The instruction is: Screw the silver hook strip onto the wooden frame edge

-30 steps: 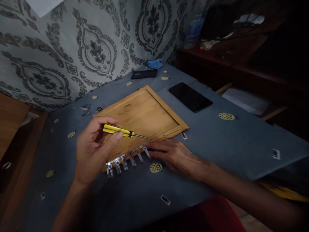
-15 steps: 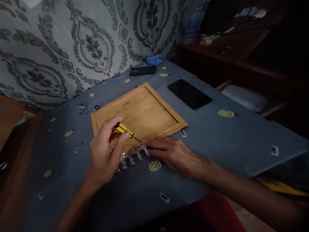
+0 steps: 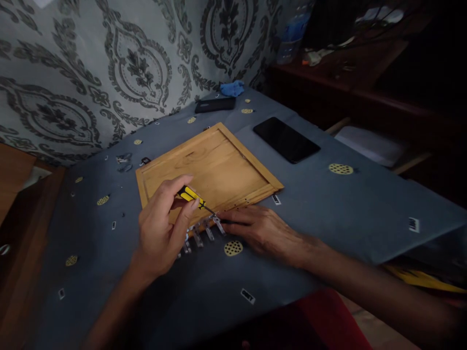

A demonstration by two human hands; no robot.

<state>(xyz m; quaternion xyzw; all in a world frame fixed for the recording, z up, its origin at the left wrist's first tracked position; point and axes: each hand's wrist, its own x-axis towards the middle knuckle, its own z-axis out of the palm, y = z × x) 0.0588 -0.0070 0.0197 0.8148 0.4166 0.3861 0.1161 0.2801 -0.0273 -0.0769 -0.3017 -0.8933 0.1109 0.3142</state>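
Phone point(image 3: 286, 140) lies beside the board point(image 3: 207, 165); left hand point(image 3: 156, 236) obscures clips point(image 3: 209, 233), fingers point(image 3: 178, 183) clamped on screwdriver point(image 3: 190, 194); right hand's point(image 3: 266, 230) grip unclear.

Patterned wall point(image 3: 140, 68) and tablecloth point(image 3: 365, 214) suggest a home.

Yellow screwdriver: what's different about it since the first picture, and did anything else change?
The left hand moved right, tilting the yellow screwdriver more steeply. Its tip went from over the edge of the wooden board to the rightmost metal clip. Nothing was visibly picked up or let go. The right hand, board and black phone stayed put.
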